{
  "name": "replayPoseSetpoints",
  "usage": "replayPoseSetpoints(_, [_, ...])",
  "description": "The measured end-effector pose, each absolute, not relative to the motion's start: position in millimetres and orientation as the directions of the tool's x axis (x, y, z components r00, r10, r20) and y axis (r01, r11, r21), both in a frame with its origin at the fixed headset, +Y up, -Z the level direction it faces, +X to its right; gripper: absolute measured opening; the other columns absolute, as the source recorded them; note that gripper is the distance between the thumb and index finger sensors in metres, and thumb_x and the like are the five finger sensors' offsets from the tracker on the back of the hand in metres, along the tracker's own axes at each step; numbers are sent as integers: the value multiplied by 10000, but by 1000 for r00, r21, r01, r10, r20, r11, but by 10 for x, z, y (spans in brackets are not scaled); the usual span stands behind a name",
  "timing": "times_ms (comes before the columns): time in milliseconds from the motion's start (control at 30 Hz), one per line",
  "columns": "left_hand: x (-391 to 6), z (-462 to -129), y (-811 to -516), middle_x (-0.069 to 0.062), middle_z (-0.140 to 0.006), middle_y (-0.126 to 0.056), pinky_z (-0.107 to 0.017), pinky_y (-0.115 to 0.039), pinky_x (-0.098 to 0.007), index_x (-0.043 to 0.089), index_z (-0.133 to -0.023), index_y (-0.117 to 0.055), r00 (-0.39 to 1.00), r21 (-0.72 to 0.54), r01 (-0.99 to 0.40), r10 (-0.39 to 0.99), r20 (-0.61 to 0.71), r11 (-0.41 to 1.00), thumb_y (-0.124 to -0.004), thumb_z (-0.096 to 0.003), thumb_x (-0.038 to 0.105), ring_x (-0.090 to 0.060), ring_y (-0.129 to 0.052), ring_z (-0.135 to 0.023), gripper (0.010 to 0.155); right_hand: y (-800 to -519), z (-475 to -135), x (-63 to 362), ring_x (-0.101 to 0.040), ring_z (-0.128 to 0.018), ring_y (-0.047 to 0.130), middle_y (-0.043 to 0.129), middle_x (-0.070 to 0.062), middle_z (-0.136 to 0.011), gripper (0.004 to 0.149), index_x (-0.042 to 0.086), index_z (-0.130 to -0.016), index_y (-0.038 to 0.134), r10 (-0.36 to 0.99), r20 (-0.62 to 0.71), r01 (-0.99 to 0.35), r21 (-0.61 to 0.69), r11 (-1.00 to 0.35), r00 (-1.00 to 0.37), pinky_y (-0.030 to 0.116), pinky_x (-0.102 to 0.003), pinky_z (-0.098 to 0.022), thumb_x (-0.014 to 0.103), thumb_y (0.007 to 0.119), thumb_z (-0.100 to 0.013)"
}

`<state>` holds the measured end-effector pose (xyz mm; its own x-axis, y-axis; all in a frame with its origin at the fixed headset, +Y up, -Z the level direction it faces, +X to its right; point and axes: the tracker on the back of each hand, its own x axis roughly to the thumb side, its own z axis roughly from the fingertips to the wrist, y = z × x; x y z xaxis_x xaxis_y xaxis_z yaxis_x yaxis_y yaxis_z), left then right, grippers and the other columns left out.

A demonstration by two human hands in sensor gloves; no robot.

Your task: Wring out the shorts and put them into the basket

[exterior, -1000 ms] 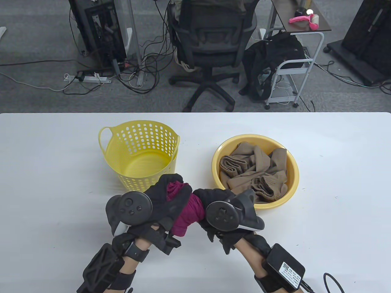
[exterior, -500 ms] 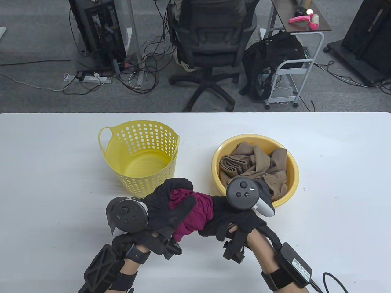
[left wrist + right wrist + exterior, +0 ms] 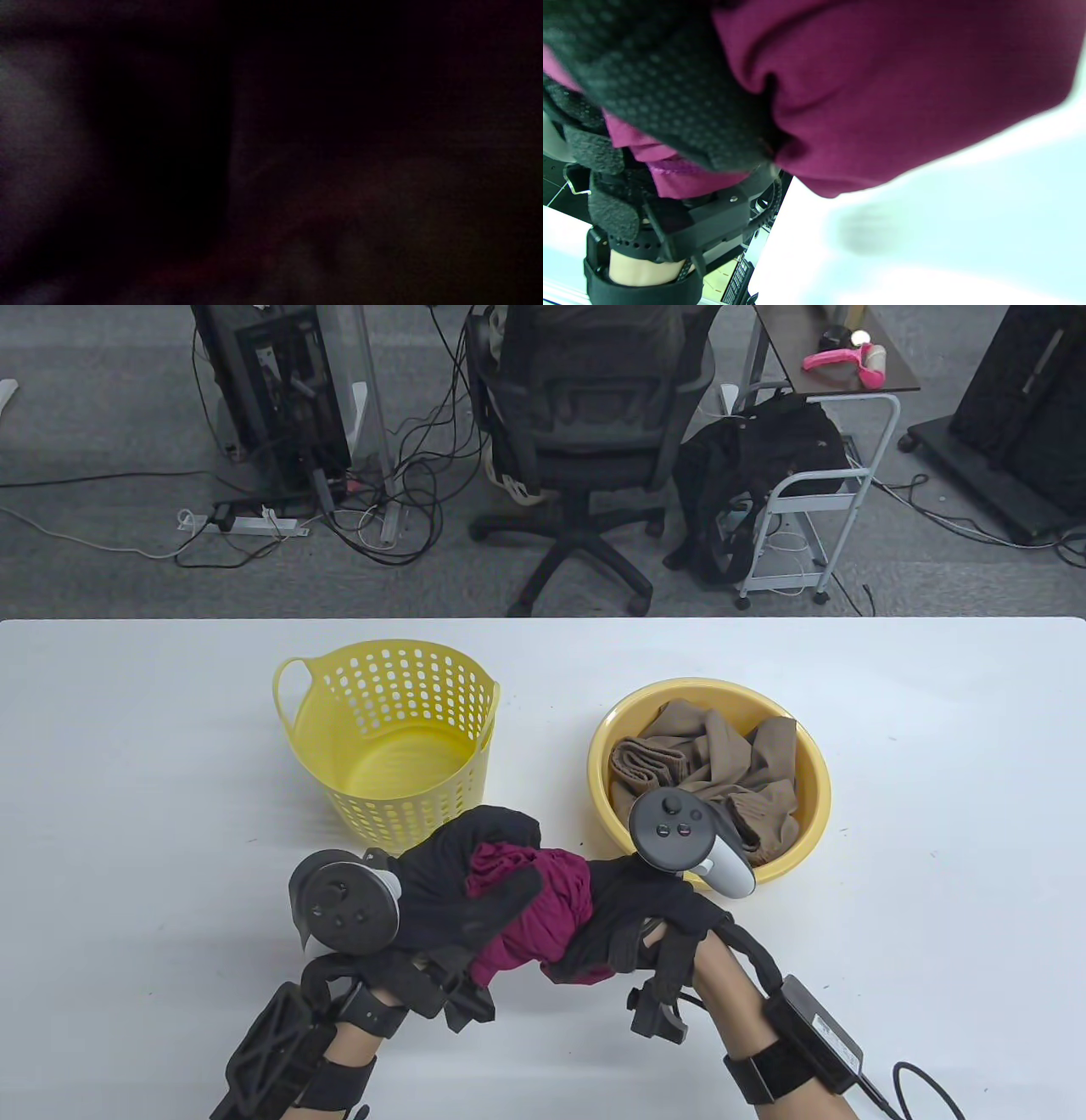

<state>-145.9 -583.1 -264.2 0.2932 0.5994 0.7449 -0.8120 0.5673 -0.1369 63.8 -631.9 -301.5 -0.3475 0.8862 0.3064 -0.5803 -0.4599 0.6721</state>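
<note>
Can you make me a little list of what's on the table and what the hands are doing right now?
left hand: grips one end of the magenta shorts
right hand: grips the other end
shorts: bunched between both hands, above the table
yellow basket: nothing in it, behind the left hand
yellow basin: holds tan clothes
left wrist view: too dark to tell
step: wringing, shorts not yet in basket

From my end both grips are curled tight, left grip [image 3: 462, 899] and right grip [image 3: 636, 920] nearly touching, wrists angled inward.
</note>
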Motion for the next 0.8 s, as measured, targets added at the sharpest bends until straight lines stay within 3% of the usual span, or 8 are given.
replayPoseSetpoints(400, [-1452,-2645,-5835,-148,-942,-804,-678,-643,-651,235,-975,-578,311,-125,-805,591,744,581,-746,-574,547,-383,-909,-717,536,-6306,-2995,674,-227,-396,957,895,-92,-700,734,50,-892,697,872,303,-579,657,-483,-384,842,-348,-312,391,1057,-351])
replayPoseSetpoints(800, [-1467,-2622,-5775,-139,-939,-817,-674,-653,-647,245,-963,-603,377,-73,-761,532,758,644,-809,-557,545,-386,-912,-720,545,-6334,-2971,730,-438,-812,829,745,-190,-968,844,52,-1022,590,861,326,-603,616,-507,-391,722,-564,-600,409,1028,-395])
